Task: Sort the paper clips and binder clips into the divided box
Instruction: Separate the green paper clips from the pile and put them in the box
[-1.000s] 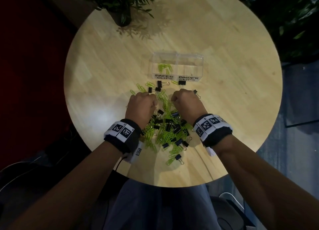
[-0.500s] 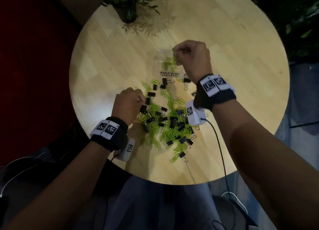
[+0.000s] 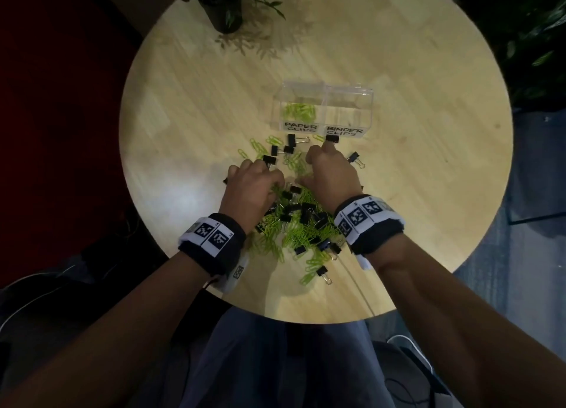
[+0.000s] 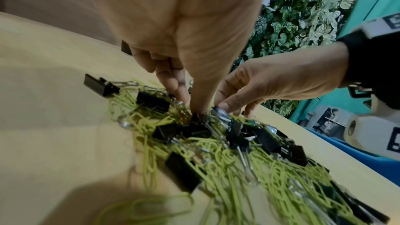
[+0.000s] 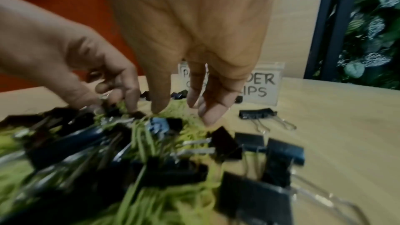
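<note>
A clear divided box (image 3: 366,101) stands beyond the pile. Its left half, labelled PAPER CLIPS, holds green paper clips (image 3: 299,112); no clips show in the half labelled BINDER CLIPS. A mixed pile (image 3: 301,224) of green paper clips (image 4: 233,163) and black binder clips (image 5: 283,151) lies near the table's front. My left hand (image 3: 254,184) reaches into the pile's far left. Its thumb and forefinger (image 4: 191,109) pinch a clip there, and I cannot tell which kind. My right hand (image 3: 332,173) hovers beside it with fingers (image 5: 208,115) spread, holding nothing.
The round wooden table (image 3: 428,178) carries a potted plant (image 3: 226,6) at its far edge. Loose clips (image 3: 291,146) lie scattered between the pile and the box, and one binder clip (image 3: 355,158) lies right of my right hand. Cables run off the front edge.
Half a second ago my right hand was out over the box's paper clip half; it has come back to the pile with nothing in it. My left hand has stayed at the pile.
</note>
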The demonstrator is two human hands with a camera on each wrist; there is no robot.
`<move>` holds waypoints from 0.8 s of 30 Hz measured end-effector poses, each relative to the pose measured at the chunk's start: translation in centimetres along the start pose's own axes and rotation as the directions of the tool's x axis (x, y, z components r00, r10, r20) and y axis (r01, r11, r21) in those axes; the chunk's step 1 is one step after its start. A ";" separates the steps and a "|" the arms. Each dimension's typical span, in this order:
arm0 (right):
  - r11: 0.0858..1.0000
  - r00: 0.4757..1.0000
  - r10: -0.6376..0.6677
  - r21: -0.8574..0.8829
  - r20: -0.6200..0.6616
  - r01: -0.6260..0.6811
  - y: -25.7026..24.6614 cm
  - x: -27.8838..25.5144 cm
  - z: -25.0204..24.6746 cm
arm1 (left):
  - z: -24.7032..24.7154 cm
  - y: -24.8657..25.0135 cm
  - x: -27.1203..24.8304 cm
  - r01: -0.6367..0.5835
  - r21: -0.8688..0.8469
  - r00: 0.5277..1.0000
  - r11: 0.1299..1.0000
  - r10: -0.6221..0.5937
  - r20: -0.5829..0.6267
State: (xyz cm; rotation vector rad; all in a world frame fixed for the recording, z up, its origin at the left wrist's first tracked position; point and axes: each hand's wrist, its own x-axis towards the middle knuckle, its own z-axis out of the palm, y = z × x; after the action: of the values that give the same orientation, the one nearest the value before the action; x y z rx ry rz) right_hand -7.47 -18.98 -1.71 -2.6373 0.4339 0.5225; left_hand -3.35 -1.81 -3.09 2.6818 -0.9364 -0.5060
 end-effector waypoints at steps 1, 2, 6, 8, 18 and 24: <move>1.000 1.000 -0.001 0.012 -0.019 0.002 -0.2 -0.1 0.2 | 0.1 0.1 0.1 0.000 -0.001 1.000 1.000 0.000 0.000; 1.000 0.999 -0.008 0.016 -0.034 0.009 -0.4 0.0 0.4 | 0.2 0.0 0.2 0.004 -0.009 1.000 1.000 -0.004 0.007; 0.997 1.000 -0.021 0.080 0.001 0.021 0.1 0.3 0.7 | -0.3 -0.6 0.3 -0.001 -0.149 1.000 0.989 0.005 0.026; 0.979 1.000 0.013 0.204 0.006 -0.014 0.9 0.3 0.5 | -1.2 -0.8 0.1 -0.003 -0.303 0.999 0.953 0.014 0.033; 0.739 0.987 0.148 0.669 -0.055 -0.074 3.1 -1.4 -3.2 | -8.7 0.6 5.2 -0.004 -0.587 0.999 0.809 0.022 0.023; 0.634 0.989 0.139 0.772 -0.046 -0.054 2.9 -1.7 -4.5 | -7.2 2.5 11.9 0.064 -0.444 0.990 0.894 -0.114 -0.086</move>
State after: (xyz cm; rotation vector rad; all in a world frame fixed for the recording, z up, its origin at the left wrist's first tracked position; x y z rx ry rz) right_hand -8.70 -23.14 1.86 -1.8011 0.6603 0.1559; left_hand 6.85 -10.41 1.52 2.3171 -0.5831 -0.5115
